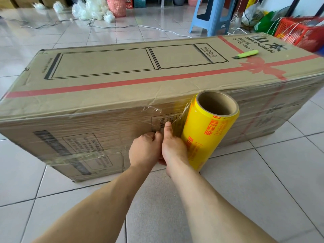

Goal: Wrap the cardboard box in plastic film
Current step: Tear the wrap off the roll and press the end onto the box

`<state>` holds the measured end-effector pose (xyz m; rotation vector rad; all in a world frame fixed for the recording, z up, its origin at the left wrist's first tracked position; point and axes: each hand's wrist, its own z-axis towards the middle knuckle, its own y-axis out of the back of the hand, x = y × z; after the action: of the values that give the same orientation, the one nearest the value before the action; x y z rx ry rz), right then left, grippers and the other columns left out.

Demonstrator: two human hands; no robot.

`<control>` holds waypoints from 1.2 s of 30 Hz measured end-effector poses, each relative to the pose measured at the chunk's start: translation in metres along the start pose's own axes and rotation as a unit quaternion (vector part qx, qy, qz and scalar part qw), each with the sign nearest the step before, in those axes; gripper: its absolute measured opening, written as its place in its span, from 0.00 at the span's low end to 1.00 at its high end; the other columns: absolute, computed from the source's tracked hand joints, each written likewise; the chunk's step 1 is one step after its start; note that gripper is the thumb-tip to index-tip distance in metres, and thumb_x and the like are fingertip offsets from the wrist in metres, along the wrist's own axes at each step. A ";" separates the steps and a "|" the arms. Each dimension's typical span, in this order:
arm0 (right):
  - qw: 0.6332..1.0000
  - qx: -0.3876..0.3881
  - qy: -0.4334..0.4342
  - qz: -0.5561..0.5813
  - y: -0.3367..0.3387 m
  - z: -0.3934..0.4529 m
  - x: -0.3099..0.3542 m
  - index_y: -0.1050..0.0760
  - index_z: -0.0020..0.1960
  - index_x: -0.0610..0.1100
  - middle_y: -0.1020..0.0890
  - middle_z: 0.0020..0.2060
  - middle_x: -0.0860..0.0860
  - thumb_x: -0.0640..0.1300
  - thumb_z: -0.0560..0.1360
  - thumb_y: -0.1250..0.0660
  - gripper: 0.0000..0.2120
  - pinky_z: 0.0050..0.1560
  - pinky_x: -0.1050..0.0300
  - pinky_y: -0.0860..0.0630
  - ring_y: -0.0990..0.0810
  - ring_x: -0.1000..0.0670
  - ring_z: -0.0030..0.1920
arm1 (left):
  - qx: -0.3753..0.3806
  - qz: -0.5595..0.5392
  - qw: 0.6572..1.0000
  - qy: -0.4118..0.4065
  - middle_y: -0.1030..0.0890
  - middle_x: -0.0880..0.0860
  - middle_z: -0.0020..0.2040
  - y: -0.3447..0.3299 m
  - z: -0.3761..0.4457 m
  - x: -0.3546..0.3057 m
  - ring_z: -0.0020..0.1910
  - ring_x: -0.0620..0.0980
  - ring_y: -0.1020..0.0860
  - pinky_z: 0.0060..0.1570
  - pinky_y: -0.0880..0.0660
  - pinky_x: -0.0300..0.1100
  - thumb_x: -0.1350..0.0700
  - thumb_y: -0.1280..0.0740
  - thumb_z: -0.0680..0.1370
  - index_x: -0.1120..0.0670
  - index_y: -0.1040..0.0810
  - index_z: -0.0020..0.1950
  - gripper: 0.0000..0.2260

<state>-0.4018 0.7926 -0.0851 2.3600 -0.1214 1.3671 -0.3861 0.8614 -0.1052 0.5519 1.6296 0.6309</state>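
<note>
A long cardboard box [108, 79] lies on its side on the tiled floor, with clear plastic film [263, 109] layered over its front face. A yellow film roll [208, 130] stands upright against that face, its cardboard core open at the top. A loose film edge [154, 109] runs from the roll across the box. My left hand [143, 148] pinches the film against the box just left of the roll. My right hand [172, 144] sits beside it, thumb up on the film, its fingers hidden between the roll and the box.
A green utility knife [245, 54] lies on the box top near the right end. Behind the box stand a blue plastic stool [213, 14], a red basket [301, 32] and a pink basket [116, 6]. White cables [122, 26] and plastic scraps [91, 9] lie on the floor.
</note>
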 end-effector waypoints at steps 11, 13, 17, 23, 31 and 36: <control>0.994 -0.102 0.023 0.042 0.002 0.010 -0.002 0.22 0.59 0.39 0.19 0.58 0.41 0.49 0.85 0.47 0.19 0.51 0.58 0.32 0.23 0.40 0.60 | 0.021 -0.056 0.998 -0.019 0.20 0.56 0.33 0.005 0.002 -0.002 0.45 0.62 0.19 0.41 0.34 0.47 0.38 0.41 0.88 0.53 0.29 0.28 0.32; 0.994 -0.078 0.006 0.074 0.004 0.011 -0.003 0.25 0.61 0.37 0.22 0.60 0.40 0.42 0.84 0.47 0.15 0.50 0.57 0.36 0.26 0.42 0.61 | 0.025 -0.030 0.999 -0.007 0.18 0.59 0.36 0.004 0.000 -0.005 0.48 0.63 0.19 0.43 0.33 0.47 0.35 0.41 0.87 0.53 0.29 0.29 0.32; 0.993 -0.086 0.000 0.084 0.007 0.010 -0.005 0.25 0.55 0.39 0.22 0.58 0.40 0.40 0.83 0.45 0.11 0.43 0.60 0.42 0.26 0.42 0.59 | 0.044 0.016 0.999 0.026 0.23 0.54 0.33 -0.002 0.002 -0.009 0.46 0.59 0.22 0.44 0.30 0.47 0.31 0.43 0.85 0.53 0.27 0.31 0.33; 0.991 -0.125 0.029 0.048 0.006 0.005 -0.006 0.30 0.38 0.47 0.17 0.51 0.41 0.44 0.83 0.42 0.15 0.43 0.59 0.37 0.21 0.41 0.53 | 0.049 -0.006 0.998 0.025 0.26 0.49 0.31 -0.014 0.010 -0.004 0.44 0.59 0.21 0.37 0.32 0.43 0.39 0.38 0.87 0.53 0.25 0.31 0.28; 0.994 -0.100 0.041 0.034 0.002 0.006 -0.013 0.21 0.47 0.46 0.15 0.49 0.44 0.61 0.81 0.43 0.21 0.48 0.55 0.28 0.20 0.41 0.52 | 0.051 -0.014 0.998 -0.031 0.18 0.57 0.39 -0.010 0.009 0.005 0.44 0.59 0.23 0.40 0.34 0.46 0.47 0.38 0.89 0.53 0.25 0.34 0.24; 0.991 -0.130 0.021 0.002 0.003 0.017 -0.020 0.21 0.59 0.42 0.17 0.57 0.43 0.51 0.84 0.46 0.19 0.47 0.61 0.36 0.21 0.41 0.59 | 0.040 -0.019 0.998 -0.033 0.18 0.53 0.37 -0.011 0.010 0.012 0.49 0.62 0.17 0.42 0.26 0.47 0.51 0.37 0.88 0.56 0.17 0.39 0.21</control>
<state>-0.3990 0.7813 -0.1083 2.1156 -0.2748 1.3152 -0.3782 0.8623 -0.1227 0.5922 1.6042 0.5157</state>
